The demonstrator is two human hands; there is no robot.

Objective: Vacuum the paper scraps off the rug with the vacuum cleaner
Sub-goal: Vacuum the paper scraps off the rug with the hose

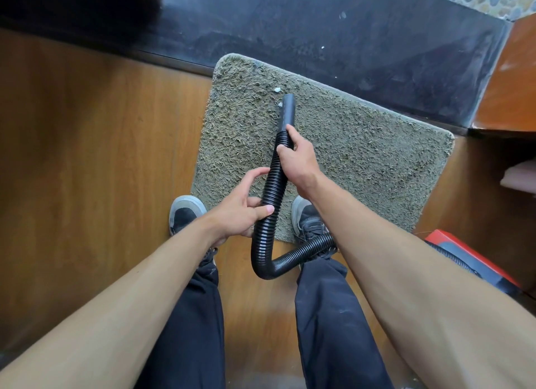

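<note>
A shaggy grey-green rug (362, 156) lies on the wooden floor. A black ribbed vacuum hose (271, 191) curves up from my feet, and its smooth nozzle (287, 110) points at the rug's far part. My right hand (298, 159) grips the hose just behind the nozzle. My left hand (243, 208) holds the hose lower down, thumb across it. One white paper scrap (277, 90) lies just beyond the nozzle tip, and a smaller scrap (280, 104) sits beside the nozzle's left side.
A red and black vacuum body (475, 261) sits on the floor at the right. A dark stone step (348, 40) with a few white specks runs behind the rug. Brown wooden furniture (510, 84) stands at the right. My shoes (185, 214) rest at the rug's near edge.
</note>
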